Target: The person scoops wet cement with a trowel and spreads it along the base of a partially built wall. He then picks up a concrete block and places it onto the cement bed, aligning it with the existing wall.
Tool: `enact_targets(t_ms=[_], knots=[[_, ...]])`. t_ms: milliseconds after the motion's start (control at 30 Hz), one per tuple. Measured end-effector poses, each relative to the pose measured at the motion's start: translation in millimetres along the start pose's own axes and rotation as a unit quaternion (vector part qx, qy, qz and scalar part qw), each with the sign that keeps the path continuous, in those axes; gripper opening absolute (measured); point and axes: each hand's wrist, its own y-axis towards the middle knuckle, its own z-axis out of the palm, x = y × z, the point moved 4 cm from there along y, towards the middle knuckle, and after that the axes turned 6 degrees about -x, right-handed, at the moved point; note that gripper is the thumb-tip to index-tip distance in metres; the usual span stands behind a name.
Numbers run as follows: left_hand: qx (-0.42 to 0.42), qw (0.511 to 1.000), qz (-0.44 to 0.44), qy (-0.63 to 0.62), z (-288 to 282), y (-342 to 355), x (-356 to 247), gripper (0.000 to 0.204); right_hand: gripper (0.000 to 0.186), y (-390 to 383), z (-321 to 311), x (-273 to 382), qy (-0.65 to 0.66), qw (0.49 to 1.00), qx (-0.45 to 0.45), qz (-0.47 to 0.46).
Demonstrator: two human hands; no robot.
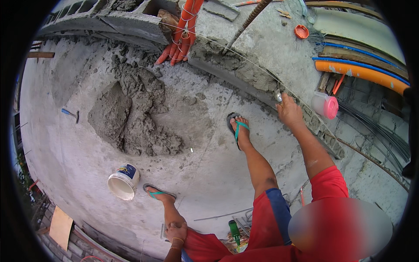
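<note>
My right hand (290, 111) is closed around a small shiny metal tool (278, 95), mostly hidden by my fingers. It touches the wet mortar on top of a low row of concrete blocks (235, 83), close to a taut string (262, 69). My left hand (175, 232) lies over my left knee and holds nothing. Left of my feet, a large heap of wet grey mortar (131, 118) spreads over the concrete floor. Near my left foot, a white bucket (123, 181) with a blue label lies tipped on its side.
Wire-tied orange conduits (185, 35) and a steel bar (246, 27) rise by the blocks. A pink-lidded container (325, 105) stands beyond my right hand, with an orange pipe (362, 75) farther off. A blue-handled tool (71, 114) lies at left; a green bottle (234, 232) is beside my legs.
</note>
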Motion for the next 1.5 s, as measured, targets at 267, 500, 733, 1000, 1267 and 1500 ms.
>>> enact_targets(t_ms=[267,500,733,1000,1267,1500], knots=[[-0.026,0.999,0.032,-0.028,-28.2,-3.7,18.9,0.074,0.034,-142.5,-62.2,0.2,0.158,0.985,-0.026,0.062],[-0.082,0.975,0.107,-0.174,-68.3,26.4,138.8,0.074,0.049,-242.6,45.3,245.6,0.311,0.914,0.229,0.126],[-0.092,0.974,0.108,-0.176,-37.1,31.0,181.1,0.068,0.087,-272.4,302.5,453.9,0.226,0.899,0.373,0.044],[-0.086,0.97,0.125,-0.187,-40.0,41.6,200.3,0.063,0.068,-346.8,355.6,302.1,0.29,0.859,0.385,0.172],[-0.09,0.977,0.116,-0.154,-36.1,53.6,220.8,0.062,0.062,-338.9,395.4,399.7,0.476,0.694,0.322,0.434],[-0.09,0.977,0.118,-0.152,-31.6,46.5,212.1,0.063,0.06,-265.3,396.5,477.1,0.516,0.783,0.279,0.207]])
